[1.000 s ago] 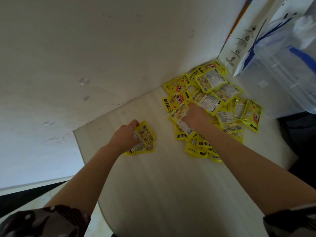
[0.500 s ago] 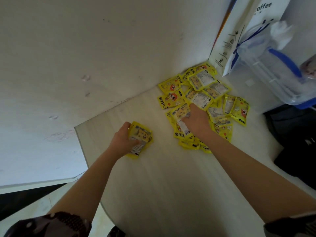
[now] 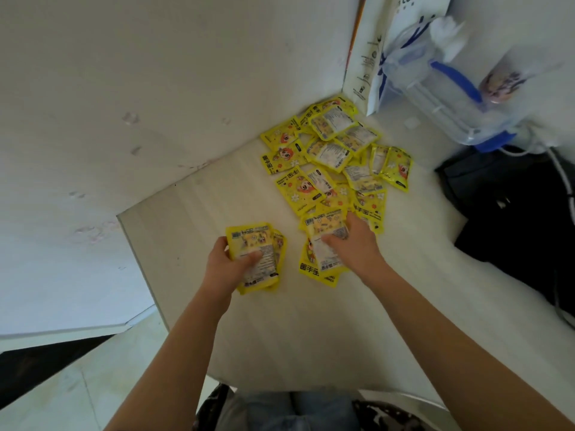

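Several yellow packets [image 3: 329, 150] with cartoon prints lie scattered on a pale wooden table [image 3: 280, 331] near the wall corner. My left hand [image 3: 228, 265] grips a small stack of yellow packets [image 3: 258, 253], thumb across the top one, just above the table. My right hand [image 3: 354, 244] holds one yellow packet [image 3: 326, 241] at the near edge of the pile, thumb on its printed back and fingers behind it.
A white paper bag [image 3: 370, 57] leans in the far corner. Beside it stands a clear plastic box with a blue lid [image 3: 451, 98]. A black bag [image 3: 513, 213] with a white cable lies at the right. The table's left edge [image 3: 140, 262] drops to the floor.
My right hand has drawn a packet out of the pile toward me and lifted it. My left hand has raised and tilted its stack, which now shows the top packet's back.
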A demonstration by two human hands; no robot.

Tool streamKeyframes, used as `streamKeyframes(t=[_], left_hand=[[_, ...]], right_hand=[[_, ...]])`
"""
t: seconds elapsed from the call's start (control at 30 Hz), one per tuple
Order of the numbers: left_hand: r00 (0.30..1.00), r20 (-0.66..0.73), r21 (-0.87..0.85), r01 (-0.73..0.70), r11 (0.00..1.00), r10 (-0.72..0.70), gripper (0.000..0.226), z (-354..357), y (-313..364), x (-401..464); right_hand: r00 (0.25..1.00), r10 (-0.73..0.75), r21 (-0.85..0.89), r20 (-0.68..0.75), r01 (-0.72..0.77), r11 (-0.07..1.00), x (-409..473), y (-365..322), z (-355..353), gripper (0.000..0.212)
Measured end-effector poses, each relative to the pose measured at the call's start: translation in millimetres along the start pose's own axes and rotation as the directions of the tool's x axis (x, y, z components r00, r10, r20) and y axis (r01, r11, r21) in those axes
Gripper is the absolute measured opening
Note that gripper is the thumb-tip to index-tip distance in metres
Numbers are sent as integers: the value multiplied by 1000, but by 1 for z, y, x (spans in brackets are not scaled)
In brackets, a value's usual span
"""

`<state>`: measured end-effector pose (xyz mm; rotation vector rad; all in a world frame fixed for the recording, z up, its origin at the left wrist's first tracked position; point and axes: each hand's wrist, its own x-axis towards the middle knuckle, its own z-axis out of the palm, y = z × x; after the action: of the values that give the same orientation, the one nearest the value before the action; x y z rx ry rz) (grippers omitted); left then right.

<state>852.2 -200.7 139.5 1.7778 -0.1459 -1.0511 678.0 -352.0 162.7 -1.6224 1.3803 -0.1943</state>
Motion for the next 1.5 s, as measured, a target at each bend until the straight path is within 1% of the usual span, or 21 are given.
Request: streamKeyframes(t=[0.1,0.2,0.3,0.43,0.57,0.63,0.77,0.93,1.1,1.2,1.3,1.5], left_hand=[[998,60,-44,8,999,-6,41,5,-12,-15],[993,114,-46,30,998,-24,39,6,-27,-29],[984,177,-41,36,998,-28,38,1,-44,-44],[964,265,-7,34,999,-31,40,-11,-65,-67],[937,346,56,16,998,-34,42,-21,-86,-96],[922,384,82,6,997,-37,39,-22,-94,-112],[886,461,134,-7,991,-56,35,-16,-113,-146],[805,577,196,32,980,-142,44,0,-138,-195],[723,672,271,-36,962,-162,45,26,-170,-253],[696,695,300,-49,953,-183,44,44,-197,-296],[670,717,306,-56,950,-192,40,64,-230,-347],[640,726,359,-43,932,-250,44,105,-306,-443]], right_hand=[[998,66,89,-22,-64,994,-32,19,-3,28],[988,141,151,-56,-132,980,-64,43,0,26],[978,178,208,-109,-153,966,-99,64,8,26],[957,215,212,-196,-173,962,-148,85,22,26],[921,288,269,-263,-217,938,-203,102,37,29],[904,329,334,-275,-231,914,-232,111,42,28],[865,378,438,-330,-214,873,-291,132,47,21],[799,456,549,-392,-195,813,-363,167,46,20],[730,541,663,-419,-162,731,-435,215,39,20],[696,580,703,-423,-152,695,-481,251,31,21],[667,608,726,-430,-145,672,-531,290,18,17],[626,643,762,-441,-118,637,-624,371,-14,13]])
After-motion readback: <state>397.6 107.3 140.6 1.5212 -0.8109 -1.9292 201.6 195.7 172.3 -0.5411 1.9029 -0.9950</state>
